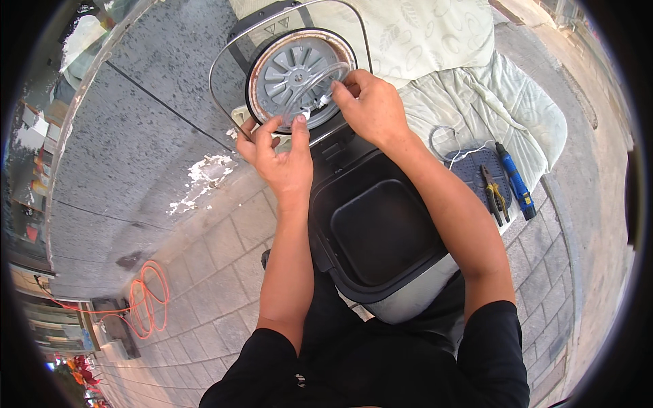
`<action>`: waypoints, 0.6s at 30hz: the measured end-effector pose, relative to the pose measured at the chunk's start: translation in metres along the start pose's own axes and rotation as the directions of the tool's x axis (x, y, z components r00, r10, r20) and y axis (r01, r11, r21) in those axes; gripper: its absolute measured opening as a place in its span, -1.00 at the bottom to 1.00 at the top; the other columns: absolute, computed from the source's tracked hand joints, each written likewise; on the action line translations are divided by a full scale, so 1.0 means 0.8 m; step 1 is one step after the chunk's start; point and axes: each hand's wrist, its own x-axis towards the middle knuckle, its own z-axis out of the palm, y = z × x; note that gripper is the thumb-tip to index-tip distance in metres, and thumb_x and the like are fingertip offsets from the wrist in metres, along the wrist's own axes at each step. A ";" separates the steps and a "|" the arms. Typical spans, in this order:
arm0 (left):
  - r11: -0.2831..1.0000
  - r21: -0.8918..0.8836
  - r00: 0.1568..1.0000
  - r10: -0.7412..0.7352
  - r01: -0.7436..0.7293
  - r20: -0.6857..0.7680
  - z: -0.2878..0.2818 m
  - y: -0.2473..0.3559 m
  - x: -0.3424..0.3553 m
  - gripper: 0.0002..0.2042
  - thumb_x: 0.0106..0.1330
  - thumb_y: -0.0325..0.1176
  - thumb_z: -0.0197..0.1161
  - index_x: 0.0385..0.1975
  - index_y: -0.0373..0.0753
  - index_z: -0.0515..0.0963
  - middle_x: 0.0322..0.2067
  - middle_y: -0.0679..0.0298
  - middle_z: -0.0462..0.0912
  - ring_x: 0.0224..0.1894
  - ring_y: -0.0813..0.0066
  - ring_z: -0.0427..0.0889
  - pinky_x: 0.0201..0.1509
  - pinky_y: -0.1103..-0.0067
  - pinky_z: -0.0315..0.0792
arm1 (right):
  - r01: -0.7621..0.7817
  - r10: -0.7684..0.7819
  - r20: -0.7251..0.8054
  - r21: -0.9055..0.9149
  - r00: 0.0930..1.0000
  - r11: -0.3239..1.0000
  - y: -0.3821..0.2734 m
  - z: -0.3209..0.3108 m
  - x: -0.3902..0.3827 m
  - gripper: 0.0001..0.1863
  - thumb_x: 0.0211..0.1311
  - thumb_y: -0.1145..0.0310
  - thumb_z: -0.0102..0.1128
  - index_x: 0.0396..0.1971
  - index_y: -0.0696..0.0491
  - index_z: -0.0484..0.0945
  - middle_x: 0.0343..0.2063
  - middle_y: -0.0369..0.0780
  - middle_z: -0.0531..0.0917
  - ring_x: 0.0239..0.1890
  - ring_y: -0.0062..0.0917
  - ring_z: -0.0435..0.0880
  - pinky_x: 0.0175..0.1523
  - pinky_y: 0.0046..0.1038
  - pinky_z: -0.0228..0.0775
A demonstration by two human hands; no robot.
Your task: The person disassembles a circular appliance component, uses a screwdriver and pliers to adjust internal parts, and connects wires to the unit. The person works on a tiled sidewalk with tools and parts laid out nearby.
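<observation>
An appliance with its lid swung up stands between my legs, its square black cavity (381,231) facing up. On the inner side of the lid is a round grey slotted plate (275,88) with a rust-stained rim and a black outer ring. In front of the plate is a clear curved tube (325,73) with white end pieces. My right hand (374,109) pinches this tube on its right side. My left hand (279,153) has thumb and fingers closed at the lower left end, by a white end piece. A thin metal hoop (212,81) runs around the lid.
Pliers (494,194) with yellow-black handles and a blue pen-shaped tool (517,182) with a white cord lie on a dark mat (469,170) at right. A pale quilted cloth (442,34) spreads behind. An orange cable (146,299) coils on the paving at left.
</observation>
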 end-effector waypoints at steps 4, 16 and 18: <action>0.997 -0.034 0.994 0.075 -0.073 0.083 -0.010 -0.019 -0.003 -0.69 0.21 -0.28 0.69 -0.14 -0.17 0.72 0.33 -0.01 0.34 0.29 0.15 0.56 0.12 0.34 0.61 | -0.012 0.008 0.037 0.119 0.999 0.993 0.001 -0.004 -0.014 -0.57 0.43 0.10 0.31 0.09 0.13 0.68 -0.30 -0.05 0.84 -0.21 -0.11 0.85 -0.03 -0.16 0.65; 0.965 0.155 0.945 0.162 -0.212 0.283 -0.017 -0.091 0.001 -0.62 0.26 -0.12 0.67 -0.02 -0.13 0.76 0.31 -0.08 0.37 0.26 0.08 0.56 0.17 0.28 0.61 | 0.313 -0.309 0.092 -0.032 0.946 0.949 0.045 -0.028 -0.055 -0.61 0.33 0.22 0.33 0.11 0.00 0.65 -0.29 -0.06 0.81 -0.21 -0.02 0.80 -0.08 -0.02 0.62; 0.919 0.221 0.924 0.261 -0.326 0.279 -0.017 -0.082 0.003 -0.60 0.28 -0.06 0.65 0.00 -0.11 0.77 0.25 -0.14 0.43 0.26 0.02 0.56 0.14 0.29 0.65 | 0.346 -0.333 0.118 -0.121 0.936 0.930 0.053 -0.032 -0.061 -0.58 0.34 0.21 0.33 0.16 -0.01 0.62 -0.28 -0.08 0.79 -0.22 -0.03 0.80 -0.11 -0.03 0.62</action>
